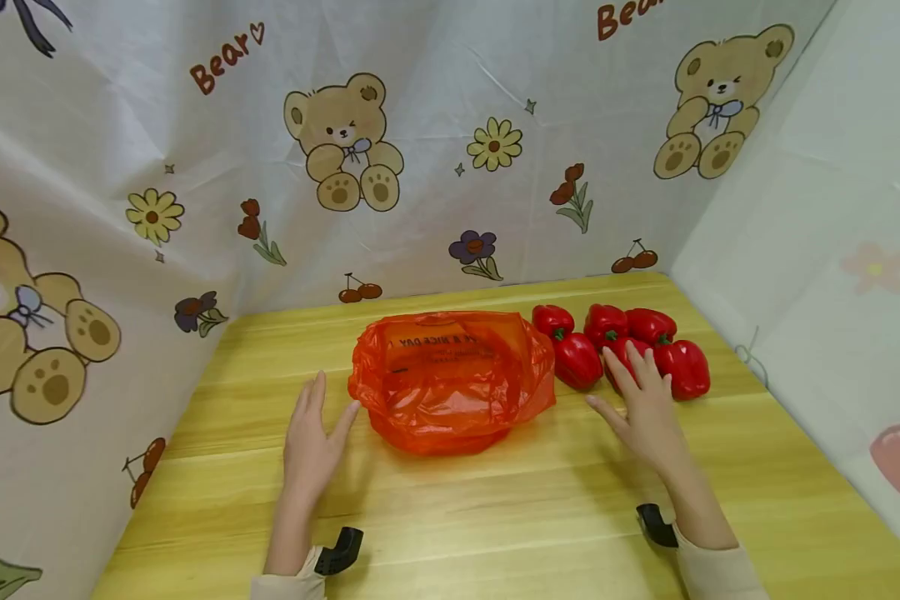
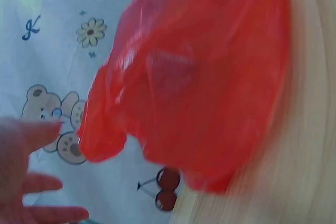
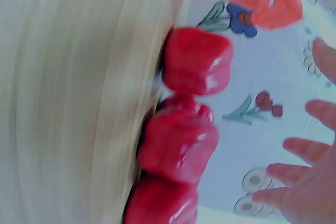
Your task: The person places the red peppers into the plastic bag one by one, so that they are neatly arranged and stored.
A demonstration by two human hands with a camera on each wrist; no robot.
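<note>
An orange-red plastic bag (image 1: pixel 450 417) stands on the table with its mouth spread wide and dark printing on its inner wall. To its left is my left hand (image 1: pixel 311 446), fingers extended and thumb toward the bag's edge, holding nothing. On the other side, several glossy red bell peppers (image 1: pixel 577 361) are grouped close to the bag. My right hand (image 1: pixel 648 417) hovers at the near side of that group, fingers spread, overlapping one pepper in the head view. In the right wrist view, its fingers (image 3: pixel 307 150) are apart from the peppers (image 3: pixel 181 142).
The wooden table (image 1: pixel 450 525) meets a white curtain (image 1: pixel 435 108) printed with bears and flowers behind it. Another pale curtain (image 1: pixel 810 225) hangs along the right edge, with a thin cord (image 1: pixel 753 354) near the table's side. Each wrist wears a black mount (image 1: pixel 340 552).
</note>
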